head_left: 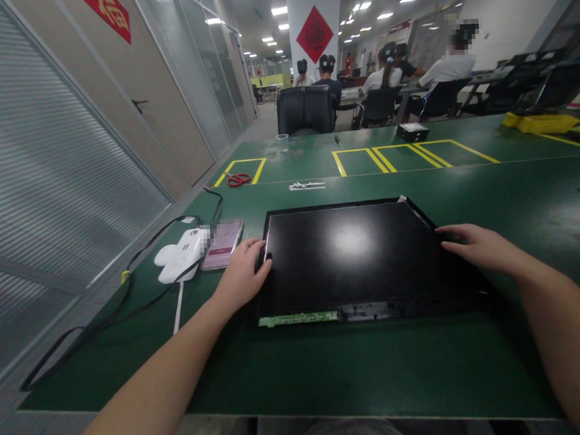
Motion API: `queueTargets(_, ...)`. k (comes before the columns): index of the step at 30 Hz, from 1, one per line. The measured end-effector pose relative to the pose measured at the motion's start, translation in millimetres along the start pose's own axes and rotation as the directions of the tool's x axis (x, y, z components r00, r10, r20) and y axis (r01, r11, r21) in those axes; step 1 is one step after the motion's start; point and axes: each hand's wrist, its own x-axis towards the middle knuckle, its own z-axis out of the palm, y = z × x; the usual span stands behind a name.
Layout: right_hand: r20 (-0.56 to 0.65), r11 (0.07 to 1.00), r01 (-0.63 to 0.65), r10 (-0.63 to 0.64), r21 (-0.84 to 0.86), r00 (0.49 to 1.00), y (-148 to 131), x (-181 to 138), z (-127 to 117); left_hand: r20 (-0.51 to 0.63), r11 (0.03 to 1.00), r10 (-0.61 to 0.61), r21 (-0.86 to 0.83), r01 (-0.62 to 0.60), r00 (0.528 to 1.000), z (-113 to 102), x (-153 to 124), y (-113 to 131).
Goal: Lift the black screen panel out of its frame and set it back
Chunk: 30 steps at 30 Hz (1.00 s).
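A black flat display panel (353,253) lies face up on the green table, light glaring off its middle. Along its near edge runs a green circuit board strip (298,319), left of centre. My left hand (247,266) grips the panel's left edge, thumb over the frame and fingers along the outer side. At the right edge, my right hand (472,244) holds the frame between thumb and fingers; its fingertips' undersides are hidden. A small white piece (402,199) sits at the panel's far right corner.
Left of the panel lie a phone (223,245), a white device (181,254) and black cables (130,280). Red-handled scissors (238,180), white strips (308,186), a screwdriver (337,140) and a black box (412,132) are farther back. Several people sit beyond the table (324,375).
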Motion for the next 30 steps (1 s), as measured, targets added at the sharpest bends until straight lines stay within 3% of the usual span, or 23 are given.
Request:
queueTargets(7, 0.035, 0.996, -0.089, 0.089, 0.012, 0.995, 0, 1, -3, 0.091, 0.992, -0.088, 0.101, 0.078, 0.992, 5, 0, -10)
queueTargets(14, 0.028, 0.998, -0.057, 0.057, 0.02, 0.998, 4, 6, 2, 0.102, 0.998, -0.057, -0.008, 0.058, 0.993, 3, 4, -16)
queueTargets(19, 0.056, 0.997, -0.011, 0.015, -0.078, 0.998, -2, 5, 2, 0.119, 0.996, -0.051, -0.063, 0.059, 0.992, 1, 8, -15)
queueTargets(23, 0.032, 0.992, 0.008, -0.004, -0.128, 0.999, -4, 5, 4, 0.109, 0.974, -0.113, -0.186, 0.131, 0.988, -8, 8, -7)
queueTargets(26, 0.025, 0.991, 0.001, 0.003, -0.131, 1.0, -1, 6, 8, 0.116, 0.86, -0.204, -0.453, 0.235, 0.972, -16, 8, 6)
queueTargets(30, -0.009, 0.995, 0.003, -0.004, -0.102, 1.0, 12, 13, 16, 0.24, 0.546, -0.336, -0.738, 0.396, 0.911, -21, 6, 23)
